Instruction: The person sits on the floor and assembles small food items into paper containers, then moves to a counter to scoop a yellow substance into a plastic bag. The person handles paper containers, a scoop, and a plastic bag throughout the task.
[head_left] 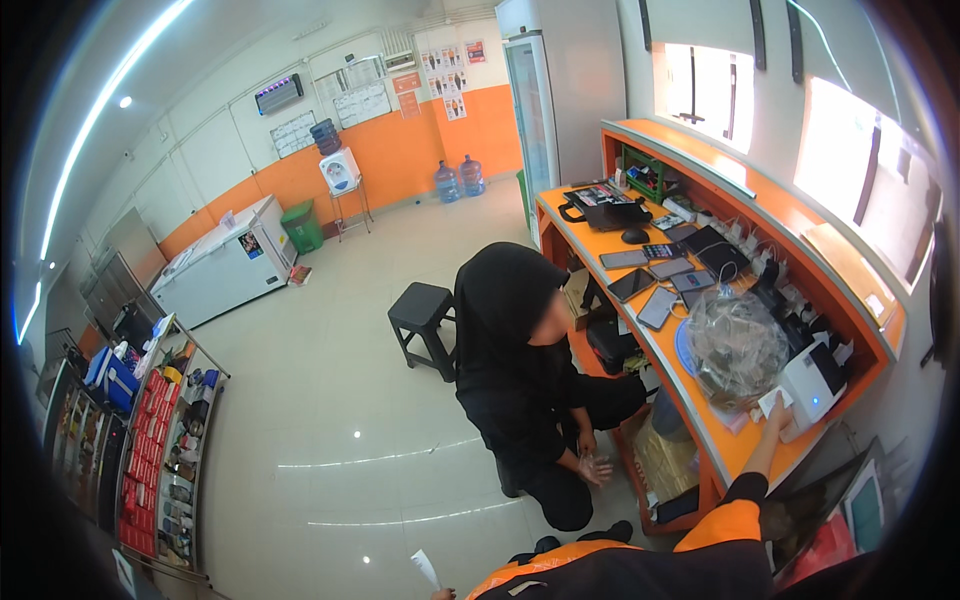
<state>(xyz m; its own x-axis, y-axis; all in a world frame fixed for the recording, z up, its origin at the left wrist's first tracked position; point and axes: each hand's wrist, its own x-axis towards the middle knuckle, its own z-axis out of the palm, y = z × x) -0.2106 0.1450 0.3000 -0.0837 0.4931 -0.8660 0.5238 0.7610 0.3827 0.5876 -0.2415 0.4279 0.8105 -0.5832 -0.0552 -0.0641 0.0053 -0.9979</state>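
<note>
My right arm, in an orange and black sleeve, reaches across to a white label printer (812, 388) with a blue light at the near end of the orange desk. There my right hand (774, 422) is closed on a small white paper slip (772, 401) at the printer's front. Low in the view, my left hand (443, 594) shows only partly at the lower edge, closed on a curled white paper strip (425, 568). Just beyond the right hand sits a large clear plastic bag (738, 348), bunched up on a blue round item.
A person in black (530, 400) squats beside the desk, close to my right arm. Several phones (657, 307) and cables lie farther along the orange desk (738, 445). Behind the person stands a black stool (420, 306). A loaded shelf rack (165, 440) stands at far left.
</note>
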